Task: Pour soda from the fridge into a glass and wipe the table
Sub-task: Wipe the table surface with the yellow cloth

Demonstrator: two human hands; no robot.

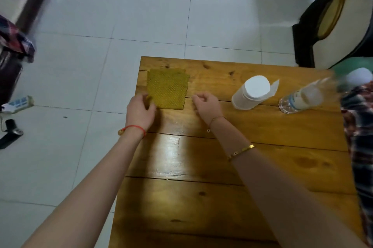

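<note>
Fingers (145, 100) of the left hand (140, 113) curl onto the near left corner of the flat, folded, mustard-yellow waffle-weave cloth (167, 89), apparently pinching it, though the contact itself is partly hidden; those of the right hand (205, 106) are loosely clenched on nothing, just beside the cloth's near right corner. The cloth lies at the far left corner of the varnished wooden plank table (232, 167). The step in hand is judged to be the wiping: it would go best with the cloth kept folded and flat, pressed under a spread palm, and drawn in overlapping strokes along the boards, working toward the person and steering clear of the upright objects at the right. Count: one cloth; one white cylindrical roll of tissue (251, 92) with a loose tail; one clear plastic bottle (300, 98), blurred, its contents not readable; two hands. No glass is visible.
</note>
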